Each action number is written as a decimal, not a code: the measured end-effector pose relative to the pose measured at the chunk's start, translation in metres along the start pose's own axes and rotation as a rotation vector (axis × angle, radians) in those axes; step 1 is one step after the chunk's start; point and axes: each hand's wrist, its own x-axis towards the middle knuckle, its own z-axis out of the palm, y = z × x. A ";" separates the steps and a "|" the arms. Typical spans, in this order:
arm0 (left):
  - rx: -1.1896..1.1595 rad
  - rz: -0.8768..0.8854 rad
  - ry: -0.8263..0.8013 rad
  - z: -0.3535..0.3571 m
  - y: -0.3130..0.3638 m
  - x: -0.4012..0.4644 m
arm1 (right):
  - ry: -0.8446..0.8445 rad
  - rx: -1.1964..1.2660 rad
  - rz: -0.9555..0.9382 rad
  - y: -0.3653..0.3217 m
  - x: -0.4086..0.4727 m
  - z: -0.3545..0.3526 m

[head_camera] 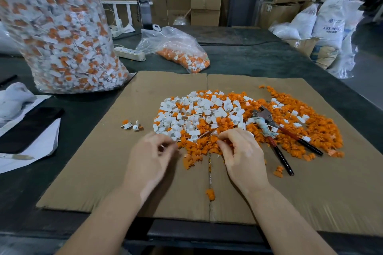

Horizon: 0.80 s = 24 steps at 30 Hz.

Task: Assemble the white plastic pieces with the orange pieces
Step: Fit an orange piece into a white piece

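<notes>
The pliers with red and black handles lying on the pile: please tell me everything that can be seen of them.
The pliers with red and black handles look like a metal hand tool: a grey head with a pivot, and two long handles, red near the head and black at the ends. They lie flat, handles spread apart, head towards the far side. They rest on the loose orange plastic pieces at the right of the brown cardboard sheet. Neither hand touches them.

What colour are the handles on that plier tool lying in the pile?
The plier handles are red with black ends, seen from the head camera.
</notes>
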 end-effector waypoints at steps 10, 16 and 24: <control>0.113 -0.105 -0.097 -0.001 -0.023 0.015 | 0.008 0.009 0.005 0.001 0.001 -0.001; 0.093 -0.093 -0.112 -0.002 -0.022 0.011 | -0.001 0.009 0.020 0.001 0.000 -0.001; 0.085 -0.041 -0.192 -0.010 -0.024 0.012 | -0.003 0.015 0.034 0.000 0.000 -0.002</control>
